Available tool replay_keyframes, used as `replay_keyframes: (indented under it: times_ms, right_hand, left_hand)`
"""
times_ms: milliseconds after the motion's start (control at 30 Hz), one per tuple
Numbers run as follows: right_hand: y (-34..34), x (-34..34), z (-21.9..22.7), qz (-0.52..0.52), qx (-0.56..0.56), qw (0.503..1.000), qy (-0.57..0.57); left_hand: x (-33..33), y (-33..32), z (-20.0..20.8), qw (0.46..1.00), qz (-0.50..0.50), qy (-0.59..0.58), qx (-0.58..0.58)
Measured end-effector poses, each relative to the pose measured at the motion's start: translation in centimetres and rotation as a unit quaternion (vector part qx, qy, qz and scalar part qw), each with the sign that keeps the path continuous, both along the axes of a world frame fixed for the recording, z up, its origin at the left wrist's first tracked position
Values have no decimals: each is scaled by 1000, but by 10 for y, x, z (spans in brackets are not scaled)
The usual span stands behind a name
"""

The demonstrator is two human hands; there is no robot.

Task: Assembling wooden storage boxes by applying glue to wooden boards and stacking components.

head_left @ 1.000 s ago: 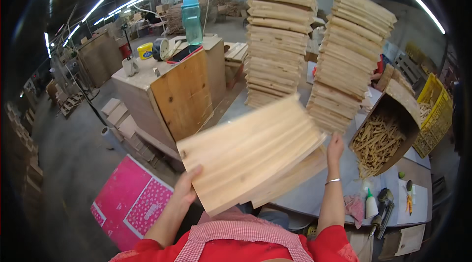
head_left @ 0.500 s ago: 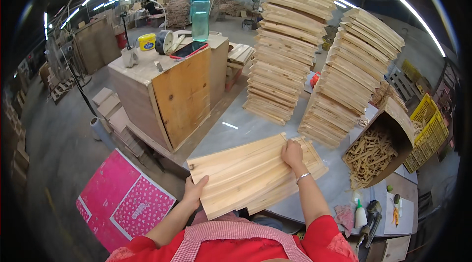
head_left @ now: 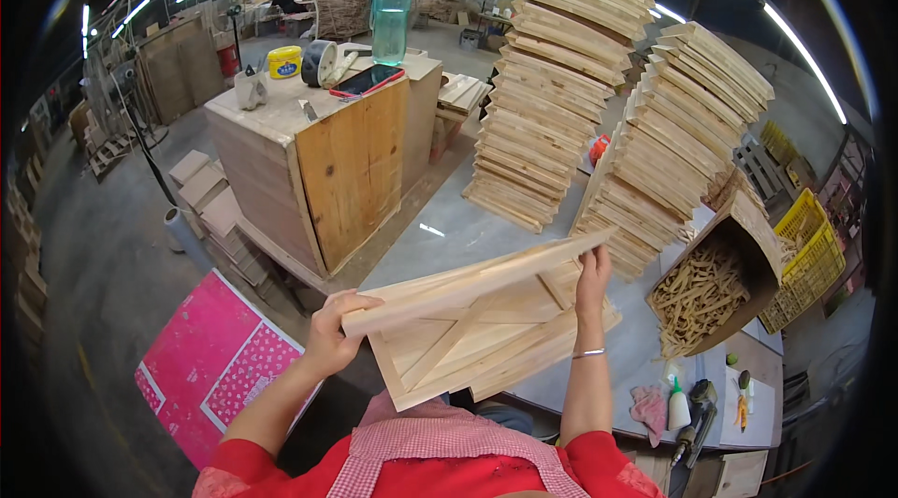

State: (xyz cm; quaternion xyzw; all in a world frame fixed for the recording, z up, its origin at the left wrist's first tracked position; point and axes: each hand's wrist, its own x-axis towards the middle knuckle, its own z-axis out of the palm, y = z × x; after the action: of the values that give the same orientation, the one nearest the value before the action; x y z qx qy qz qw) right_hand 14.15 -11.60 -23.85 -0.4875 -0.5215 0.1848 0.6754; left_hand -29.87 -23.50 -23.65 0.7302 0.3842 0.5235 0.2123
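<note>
With both hands I hold a pale wooden panel (head_left: 477, 275) by its two ends, tilted so that its long edge faces up. My left hand (head_left: 332, 332) is closed round its left end, thumb on top. My right hand (head_left: 593, 278) grips its far right end. Under it shows a wooden panel with crossing diagonal strips (head_left: 435, 350); whether the two are joined I cannot tell. More boards lie beneath, at the table's near edge.
Two tall stacks of wooden panels (head_left: 552, 96) (head_left: 678, 143) stand behind on the grey table (head_left: 440, 241). At right are a carton of wood strips (head_left: 702, 292), a yellow crate (head_left: 809, 259), a glue bottle (head_left: 678, 407) and a power tool (head_left: 697, 423). A cabinet (head_left: 351, 180) bears a teal bottle (head_left: 391, 19).
The upper panel, lying flatter before, is now tipped up, and strips show below it. My left hand has moved up and left; my right hand has shifted right to the panel's end.
</note>
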Motion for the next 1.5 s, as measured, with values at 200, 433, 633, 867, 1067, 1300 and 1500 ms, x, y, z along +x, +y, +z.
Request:
replay_keyframes:
  times_ms: [200, 433, 633, 867, 1067, 1300, 1500]
  right_hand:
    - [-55, 37, -98, -213, -85, 913, -338]
    - [-126, 48, -122, -201, -206, 901, -326]
    - [-110, 27, -119, -182, -152, 901, -364]
    - [-117, 15, -132, -210, -183, 896, -346]
    - [-133, 8, -132, -197, -195, 902, -331]
    - [-133, 8, -130, -210, -179, 905, -325]
    - [-128, 23, -126, -217, -158, 928, -258]
  left_hand:
    - [-26, 3, -56, 899, -80, 393, 177]
    - [-36, 0, -76, 857, -139, 471, 159]
    - [-9, 37, -96, 870, -124, 372, 298]
    - [14, 38, -80, 868, -172, 371, 283]
    - [27, 23, -30, 954, -148, 191, 177]
    - [8, 50, 43, 931, -71, -255, -252]
    - [7, 55, -11, 758, -132, -469, -433]
